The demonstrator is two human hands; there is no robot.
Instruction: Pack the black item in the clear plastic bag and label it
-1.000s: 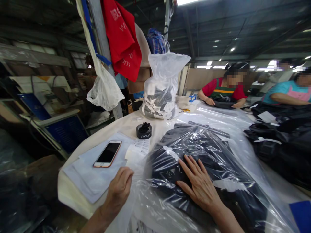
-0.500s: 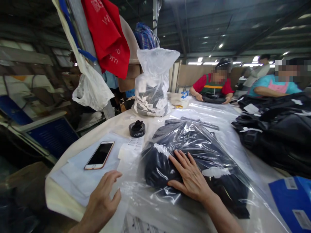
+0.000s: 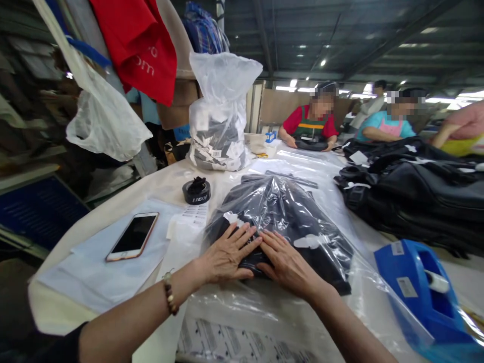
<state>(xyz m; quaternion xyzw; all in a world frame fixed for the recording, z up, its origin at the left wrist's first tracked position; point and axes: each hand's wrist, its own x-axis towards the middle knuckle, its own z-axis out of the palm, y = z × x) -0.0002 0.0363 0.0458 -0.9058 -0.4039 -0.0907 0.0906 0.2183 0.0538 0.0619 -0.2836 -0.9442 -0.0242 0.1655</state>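
A black bag (image 3: 278,201), possibly a backpack, lies flat on the table inside a clear plastic bag (image 3: 242,297) whose loose end spreads toward me. White wrapping shows on it in two spots. My left hand (image 3: 229,252), with a beaded bracelet at the wrist, rests on the plastic over the bag's near left part, fingers spread and stretched out. Beside it my right hand (image 3: 285,262) lies flat on the same plastic, fingers stretched out, its fingertips close to those of the left. Neither hand grips anything.
Left on white sheets lies a phone (image 3: 133,236); behind it stands a roll of black tape (image 3: 196,191). A full translucent sack (image 3: 219,136) stands at the back. Black bags (image 3: 423,196) pile up on the right, near a blue tape dispenser (image 3: 416,287). Co-workers sit beyond.
My left hand has moved right from above the table onto the plastic-covered bag. My right hand stays on the bag, now close beside the left. The view has shifted to the right.
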